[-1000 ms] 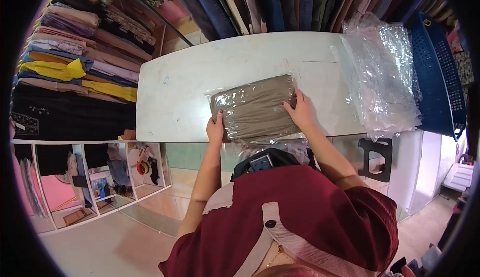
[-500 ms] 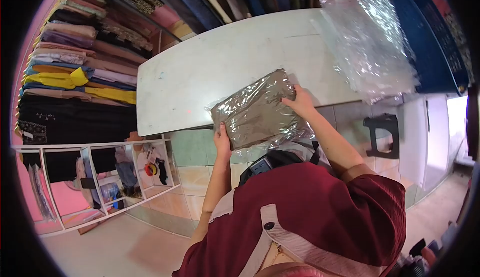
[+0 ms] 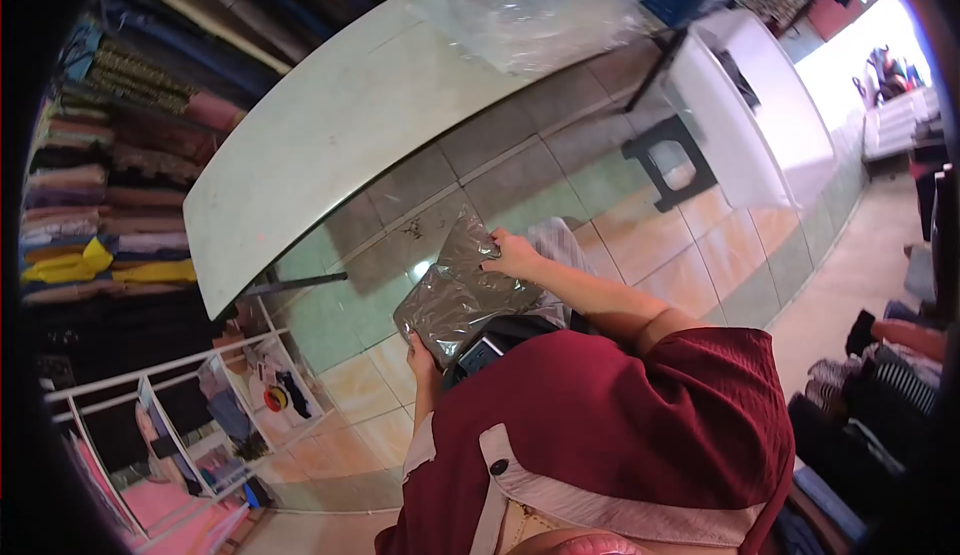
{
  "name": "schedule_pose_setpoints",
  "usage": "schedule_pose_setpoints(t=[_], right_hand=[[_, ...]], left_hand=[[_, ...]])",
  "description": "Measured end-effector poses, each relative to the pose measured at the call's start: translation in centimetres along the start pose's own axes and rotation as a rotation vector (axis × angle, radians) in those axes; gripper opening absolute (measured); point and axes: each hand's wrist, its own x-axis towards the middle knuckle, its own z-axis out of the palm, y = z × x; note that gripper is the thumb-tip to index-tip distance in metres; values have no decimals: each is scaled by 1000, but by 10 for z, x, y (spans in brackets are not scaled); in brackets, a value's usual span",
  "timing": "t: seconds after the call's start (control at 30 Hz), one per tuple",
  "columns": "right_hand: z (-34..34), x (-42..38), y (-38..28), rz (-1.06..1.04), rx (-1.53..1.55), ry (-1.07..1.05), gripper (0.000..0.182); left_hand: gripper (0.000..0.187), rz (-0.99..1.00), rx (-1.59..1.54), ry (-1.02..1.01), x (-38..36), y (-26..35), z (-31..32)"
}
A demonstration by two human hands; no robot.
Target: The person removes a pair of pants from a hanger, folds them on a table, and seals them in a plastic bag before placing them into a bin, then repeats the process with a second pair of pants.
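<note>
A folded brown-grey garment in a clear plastic bag [image 3: 468, 295] is between my hands, close in front of my body. My left hand [image 3: 423, 361] grips its lower left corner, the thumb lying on the plastic. At the upper right edge, my right hand [image 3: 514, 256] pinches the bag with the fingers bent over it. The package is tilted, and its plastic is wrinkled and shiny. Behind it, near my waist, a black bag with a small device [image 3: 480, 357] shows in part.
A white table [image 3: 310, 155] stretches ahead, with a pile of clear plastic bags [image 3: 530, 15] at its far right. Beyond the table's near edge are a dark stool [image 3: 668, 163] and a large white bin [image 3: 735, 115]. Folded clothes [image 3: 70, 195] and a white rack [image 3: 145, 390] stand left.
The package has left the space above the table's edge and come closer to my body, over the floor. My view has turned to the right. Both hands keep their hold.
</note>
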Motion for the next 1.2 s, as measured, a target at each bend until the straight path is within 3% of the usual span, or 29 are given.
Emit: schedule_pose_setpoints(t=[0.13, 0.3, 0.37, 0.53, 0.57, 0.6, 0.67, 0.8, 0.93, 1.0, 1.07, 1.2], right_hand=[[-57, -35, 17, 60, 104, 121, 67], [-143, -60, 58, 96, 249, 368, 67], [-181, -74, 82, 68, 400, 480, 66], [-298, -137, 153, 99, 451, 786, 63], [-323, -153, 170, 101, 638, 776, 60], [-347, -172, 178, -1, 542, 906, 57], [-389, -210, 188, 35, 729, 975, 49], [-449, -255, 217, -81, 1089, 1139, 35], [-492, -262, 226, -106, 1102, 1180, 26], [-511, -251, 230, -122, 1210, 1229, 24], [-525, -235, 242, -42, 1230, 1262, 24], [-546, -181, 275, 98, 1209, 1394, 36]], left_hand=[[52, 151, -87, -260, -6, 8, 39], [47, 313, 70, -249, -54, 76, 144], [50, 344, 105, -364, -69, 88, 189], [54, 456, 300, -601, -134, 97, 346], [54, 481, 321, -666, -160, 100, 380], [54, 507, 350, -732, -192, 106, 411], [61, 535, 429, -839, -238, 112, 471], [54, 599, 462, -1084, -308, 128, 569], [48, 744, 469, -1280, -347, 156, 663], [48, 954, 675, -1245, -358, 180, 714], [51, 1108, 655, -1352, -375, 199, 762], [52, 1367, 714, -1586, -397, 228, 862]])
